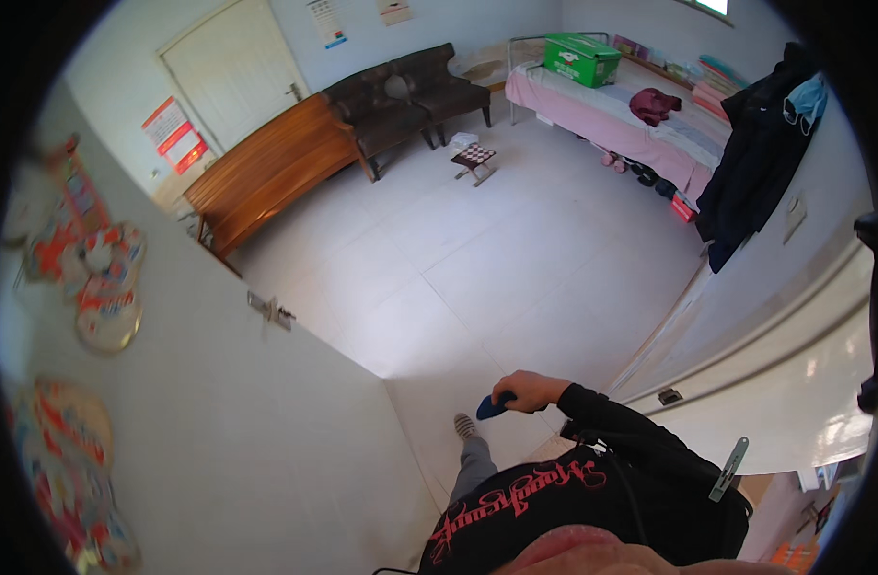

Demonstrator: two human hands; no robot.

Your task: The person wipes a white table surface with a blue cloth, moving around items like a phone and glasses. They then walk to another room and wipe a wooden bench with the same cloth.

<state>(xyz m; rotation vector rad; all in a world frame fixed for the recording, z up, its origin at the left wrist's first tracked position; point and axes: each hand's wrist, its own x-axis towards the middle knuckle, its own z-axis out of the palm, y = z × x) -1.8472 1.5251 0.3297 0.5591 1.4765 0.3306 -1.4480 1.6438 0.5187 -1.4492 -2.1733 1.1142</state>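
Observation:
My right hand (529,390) reaches out in front of my body, low in the head view, its fingers closed around a dark blue object (491,407), perhaps a cloth or a slipper; its exact kind cannot be told. Just left of and below it shows my foot in a striped sock or shoe (465,425), under a grey trouser leg (475,460). A black sleeve covers my right arm. My left hand is out of view.
An open door (324,402) with a metal handle stands at left; a door frame (698,384) is at right. Beyond are a wooden bench (274,169), dark armchairs (439,83), a folding stool (475,157), and a bed (575,115) bearing a green box (581,60). Dark coats (752,158) hang at right.

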